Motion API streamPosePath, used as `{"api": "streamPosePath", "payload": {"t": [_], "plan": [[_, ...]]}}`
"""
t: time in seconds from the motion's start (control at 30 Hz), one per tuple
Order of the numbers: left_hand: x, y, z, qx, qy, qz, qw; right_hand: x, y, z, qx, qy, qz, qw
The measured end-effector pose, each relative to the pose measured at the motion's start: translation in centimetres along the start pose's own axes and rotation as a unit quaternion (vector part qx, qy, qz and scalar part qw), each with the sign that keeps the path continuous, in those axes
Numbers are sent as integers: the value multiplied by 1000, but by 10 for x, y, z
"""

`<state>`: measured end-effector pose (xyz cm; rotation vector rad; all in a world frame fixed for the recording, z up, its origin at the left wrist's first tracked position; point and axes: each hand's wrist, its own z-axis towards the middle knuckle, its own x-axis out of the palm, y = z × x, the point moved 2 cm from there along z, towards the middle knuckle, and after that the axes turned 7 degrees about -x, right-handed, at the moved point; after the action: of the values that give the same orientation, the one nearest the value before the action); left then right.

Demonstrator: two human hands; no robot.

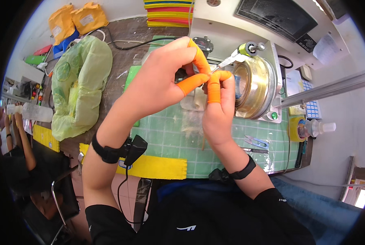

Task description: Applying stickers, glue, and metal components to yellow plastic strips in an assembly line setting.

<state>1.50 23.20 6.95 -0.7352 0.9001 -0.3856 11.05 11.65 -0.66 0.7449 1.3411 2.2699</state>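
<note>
My left hand (160, 79) and my right hand (219, 112) meet fingertip to fingertip in front of a bench machine. Orange finger cots (194, 83) cover the thumb and forefinger of each. Both hands are closed in a pinch; whatever is between the tips is too small to make out. Just right of them sits a large clear yellowish spool (248, 87) on the machine. A pale tapered arm with a green-rimmed roller (248, 49) points down toward my fingertips. Part of the machine behind my left hand is hidden.
The green gridded cutting mat (162, 139) carries blue-handled thread snips (256, 142) at the right. A yellow strip (158, 166) lies along the front edge. Left stands a bin lined with a pale green bag (90, 81). Far left, another person's arm (25, 143) shows.
</note>
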Motion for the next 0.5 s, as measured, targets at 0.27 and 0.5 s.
{"api": "streamPosePath", "payload": {"t": [0.27, 0.5], "plan": [[22, -22, -24, 74, -70, 134, 986, -12, 18, -22, 38, 34, 25, 998], [22, -22, -32, 74, -28, 79, 994, -11, 46, -44, 213, 37, 169, 962]]}}
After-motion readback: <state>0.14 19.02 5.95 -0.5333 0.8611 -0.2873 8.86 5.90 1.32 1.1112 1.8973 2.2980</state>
